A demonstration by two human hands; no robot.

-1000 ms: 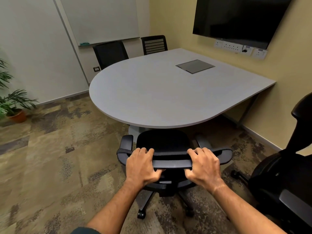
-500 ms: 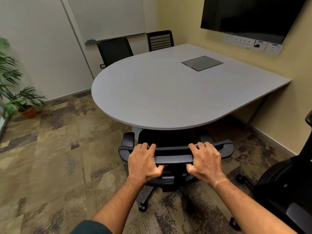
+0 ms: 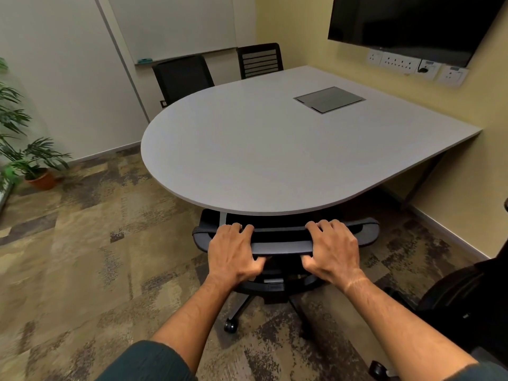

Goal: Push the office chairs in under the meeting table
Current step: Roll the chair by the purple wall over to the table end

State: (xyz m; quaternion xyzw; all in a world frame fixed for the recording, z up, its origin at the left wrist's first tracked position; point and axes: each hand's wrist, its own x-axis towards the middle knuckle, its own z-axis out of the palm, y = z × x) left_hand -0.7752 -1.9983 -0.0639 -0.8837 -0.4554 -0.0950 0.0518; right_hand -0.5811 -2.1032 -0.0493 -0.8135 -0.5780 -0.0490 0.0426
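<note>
A black office chair (image 3: 283, 244) stands at the near rounded edge of the grey meeting table (image 3: 247, 160), its seat and armrests mostly hidden under the tabletop. My left hand (image 3: 233, 251) grips the top of its backrest on the left, fingers curled over the rim. My right hand (image 3: 334, 247) grips the same backrest on the right. A second black chair (image 3: 464, 306) stands out from the table at the right edge of the view. Two more black chairs, one (image 3: 182, 77) at the far left and one (image 3: 259, 60) beside it, stand close against the table's far side.
A potted plant (image 3: 30, 160) stands on the carpet at the left wall. A wall screen (image 3: 412, 20) and sockets (image 3: 398, 63) hang above the table's right side. A flush cable hatch (image 3: 328, 99) sits in the tabletop. Open carpet lies to the left.
The chair has rolled forward under the table with both hands on its backrest; its seat and armrests, visible before, are now largely covered by the tabletop.
</note>
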